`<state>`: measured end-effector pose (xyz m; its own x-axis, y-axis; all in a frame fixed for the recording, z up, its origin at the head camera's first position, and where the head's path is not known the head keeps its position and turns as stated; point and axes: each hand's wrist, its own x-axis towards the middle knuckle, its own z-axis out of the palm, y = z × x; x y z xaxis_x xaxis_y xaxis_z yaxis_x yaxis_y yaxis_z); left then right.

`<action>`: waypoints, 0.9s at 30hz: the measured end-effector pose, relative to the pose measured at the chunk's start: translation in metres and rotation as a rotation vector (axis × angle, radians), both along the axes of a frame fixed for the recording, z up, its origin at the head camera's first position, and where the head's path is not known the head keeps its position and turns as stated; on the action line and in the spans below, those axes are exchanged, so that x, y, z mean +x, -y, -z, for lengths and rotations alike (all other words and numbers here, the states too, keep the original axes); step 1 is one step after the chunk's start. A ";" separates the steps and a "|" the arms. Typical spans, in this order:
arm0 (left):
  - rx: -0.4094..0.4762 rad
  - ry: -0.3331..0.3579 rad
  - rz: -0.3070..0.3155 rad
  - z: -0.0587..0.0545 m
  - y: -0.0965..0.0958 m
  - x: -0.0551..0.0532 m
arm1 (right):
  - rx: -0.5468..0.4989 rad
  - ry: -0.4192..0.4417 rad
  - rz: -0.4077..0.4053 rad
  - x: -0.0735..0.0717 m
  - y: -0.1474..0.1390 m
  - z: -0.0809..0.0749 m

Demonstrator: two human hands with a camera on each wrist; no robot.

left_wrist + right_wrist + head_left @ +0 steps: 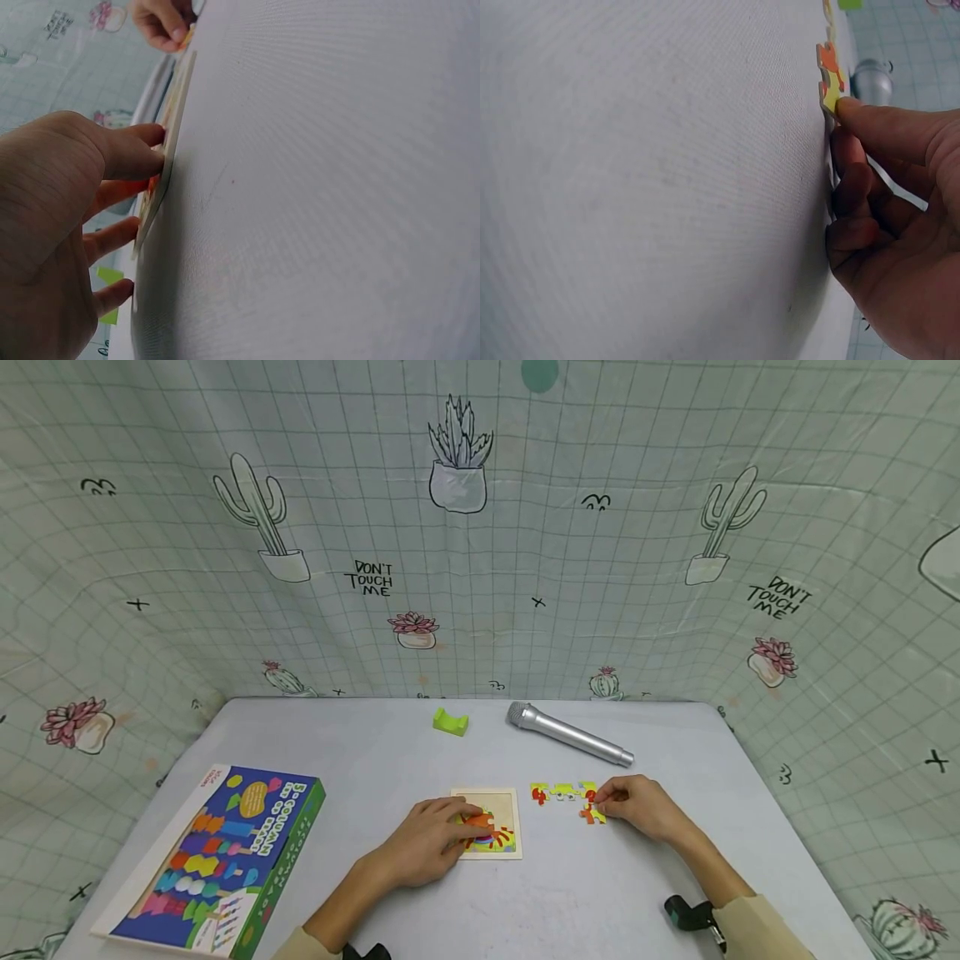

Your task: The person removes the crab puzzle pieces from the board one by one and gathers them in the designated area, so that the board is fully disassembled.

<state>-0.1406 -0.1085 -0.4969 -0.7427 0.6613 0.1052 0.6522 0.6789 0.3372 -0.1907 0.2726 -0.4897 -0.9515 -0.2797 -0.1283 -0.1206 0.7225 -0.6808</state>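
Observation:
A square wooden puzzle tray [508, 797] with part of a red, orange and yellow picture in it lies on the table. My left hand [431, 842] rests over its left side, fingers spread across the picture and hiding some of it. In the left wrist view, the thumb [135, 154] touches close to the tray's near edge. Right of the tray lie several joined jigsaw pieces [564, 792] in yellow, red and white. My right hand [637, 806] pinches a yellow and orange puzzle piece [830, 90] at its edge, the other fingers curled against the table.
Behind the pieces lies a silver microphone [573, 735], beside a small lime-green block [451, 722] with a curved notch. A large blue and green toy box [217, 860] covers the table's left side. A patterned cloth [480, 560] hangs behind the table.

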 end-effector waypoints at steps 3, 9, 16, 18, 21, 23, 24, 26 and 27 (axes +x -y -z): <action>0.004 0.002 0.000 -0.001 0.000 0.000 | 0.014 -0.005 0.002 0.000 0.001 -0.001; -0.016 0.020 -0.014 -0.001 -0.001 0.000 | 0.030 -0.016 0.009 0.001 0.002 -0.003; -0.016 0.024 -0.012 0.000 -0.001 0.000 | 0.032 -0.015 0.014 0.002 0.003 -0.003; -0.019 0.031 -0.014 0.000 0.000 -0.001 | 0.029 -0.018 0.009 0.002 0.003 -0.003; -0.020 0.043 -0.017 0.001 0.000 -0.001 | 0.024 -0.024 -0.001 0.002 0.003 -0.003; -0.019 0.044 -0.017 0.001 0.000 -0.001 | 0.020 -0.026 -0.003 0.002 0.003 -0.002; -0.016 0.042 -0.016 0.001 0.000 -0.001 | 0.017 -0.023 -0.001 0.002 0.003 -0.002; -0.010 0.034 -0.015 0.001 0.000 -0.001 | 0.012 -0.020 0.003 0.003 0.003 -0.003; -0.008 0.028 -0.015 0.001 0.000 -0.001 | 0.010 -0.016 0.004 0.003 0.003 -0.003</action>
<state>-0.1418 -0.1087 -0.4984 -0.7553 0.6506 0.0791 0.6322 0.6914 0.3497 -0.1881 0.2698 -0.4868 -0.9547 -0.2743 -0.1154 -0.1285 0.7297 -0.6716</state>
